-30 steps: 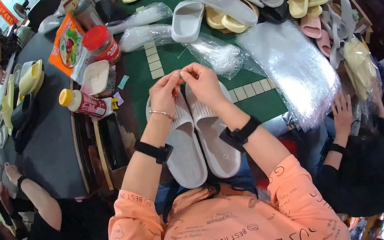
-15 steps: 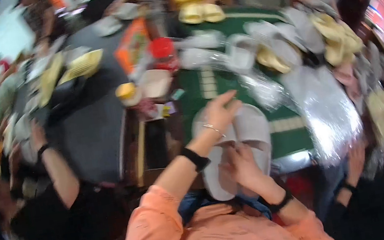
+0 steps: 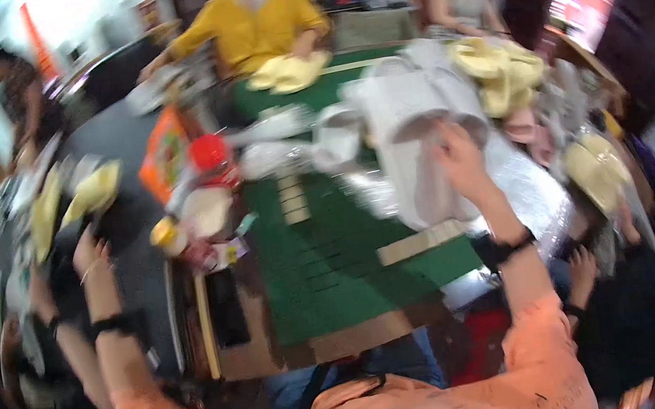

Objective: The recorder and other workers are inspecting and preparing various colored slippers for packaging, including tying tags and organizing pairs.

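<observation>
My right hand (image 3: 463,158) grips a pair of pale grey slippers (image 3: 389,104), raised and tilted over the right side of the green-topped table. My thumb and fingers are at the slippers' inner edges, partly blurred. My left hand (image 3: 92,258) reaches far to the left over the dark table, fingers apart, with nothing visible in it. Just beyond it lies a dark thing (image 3: 78,231) that I cannot make out, and past that a pale yellow slipper (image 3: 91,193). Another yellow slipper (image 3: 46,212) stands beside it.
Clear plastic bags (image 3: 540,200) and bagged yellow slippers (image 3: 595,171) lie at the right. A red-lidded jar (image 3: 212,155), an orange packet (image 3: 162,157) and a phone-like dark slab (image 3: 227,306) are left of the green mat (image 3: 330,279). Co-workers' arms are close on both sides.
My hands have parted: the left has swung far left, the right has carried the slippers forward and right, off the near edge of the table. The view has tilted up and turned right.
</observation>
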Demonstrator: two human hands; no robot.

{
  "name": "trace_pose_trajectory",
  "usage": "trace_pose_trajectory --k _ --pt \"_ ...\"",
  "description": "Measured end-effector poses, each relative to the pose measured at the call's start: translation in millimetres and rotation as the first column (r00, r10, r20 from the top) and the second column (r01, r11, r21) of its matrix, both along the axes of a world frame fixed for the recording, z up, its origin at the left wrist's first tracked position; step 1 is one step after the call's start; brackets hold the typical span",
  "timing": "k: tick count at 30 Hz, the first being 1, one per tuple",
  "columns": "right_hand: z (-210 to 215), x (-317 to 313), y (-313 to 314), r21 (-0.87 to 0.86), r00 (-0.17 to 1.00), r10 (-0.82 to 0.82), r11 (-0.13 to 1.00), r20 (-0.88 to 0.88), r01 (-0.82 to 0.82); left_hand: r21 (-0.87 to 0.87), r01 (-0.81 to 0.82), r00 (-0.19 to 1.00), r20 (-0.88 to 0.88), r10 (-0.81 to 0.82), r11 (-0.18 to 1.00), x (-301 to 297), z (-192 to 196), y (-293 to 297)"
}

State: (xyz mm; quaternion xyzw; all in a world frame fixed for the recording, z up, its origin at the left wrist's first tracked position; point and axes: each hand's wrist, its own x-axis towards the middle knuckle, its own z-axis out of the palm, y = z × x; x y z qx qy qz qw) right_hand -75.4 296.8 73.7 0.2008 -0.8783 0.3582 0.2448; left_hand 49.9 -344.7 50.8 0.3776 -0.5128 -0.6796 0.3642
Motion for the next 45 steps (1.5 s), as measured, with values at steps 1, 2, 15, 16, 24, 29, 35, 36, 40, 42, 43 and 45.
trace_pose_trajectory --k 1,2,15,16,24,29,35,36,40,42,43,45 --pt "-8 -31 16 0.051 0.992 -0.024 0.998 -0.125 0.030 -0.069 0.231 0.969 -0.072 -0.236 0.970 16 -17 -32" --pt "-25 -59 47 0.053 0.968 -0.065 0.995 -0.242 0.080 0.068 0.306 0.943 -0.158 -0.292 0.950 -7 -25 -6" --pt "-104 -60 49 0.096 0.917 -0.368 0.929 0.157 0.357 -0.124 0.412 0.882 0.302 -0.361 0.903 15 -6 -36" --pt "-97 -47 44 0.054 0.916 -0.376 0.926 0.137 0.372 -0.112 0.428 0.885 0.257 -0.390 0.897 14 -5 -39" --pt "-92 40 -3 -0.055 0.996 -0.086 0.995 0.031 0.087 -0.045 0.519 0.849 -0.087 -0.521 0.854 4 10 -51" --pt "-95 59 -14 -0.026 0.999 0.000 1.000 0.052 0.002 -0.030 0.414 0.879 -0.246 -0.409 0.910 9 18 -64" --pt "-58 85 -18 -0.050 0.998 0.025 0.999 0.064 -0.022 -0.301 0.242 0.773 -0.515 -0.371 0.922 4 51 -51" --pt "-53 87 -25 -0.045 0.996 0.038 0.998 0.086 -0.035 -0.324 0.269 0.779 -0.480 -0.403 0.907 6 72 25" --pt "-21 104 -63 -0.378 0.918 0.300 0.906 0.260 -0.190 -0.352 0.362 0.774 -0.403 -0.489 0.863 49 90 172" --pt "-6 111 -83 -0.867 0.641 0.747 0.425 0.174 -0.260 -0.245 0.667 0.608 -0.368 -0.704 0.704 54 83 254" --pt "-4 113 -91 -0.866 0.629 0.757 0.423 0.176 -0.266 -0.084 0.733 0.594 -0.403 -0.696 0.675 63 67 277" --pt "2 120 -99 -0.983 0.322 0.929 -0.164 -0.182 -0.083 0.091 0.839 0.542 -0.235 -0.807 0.537 67 58 328"
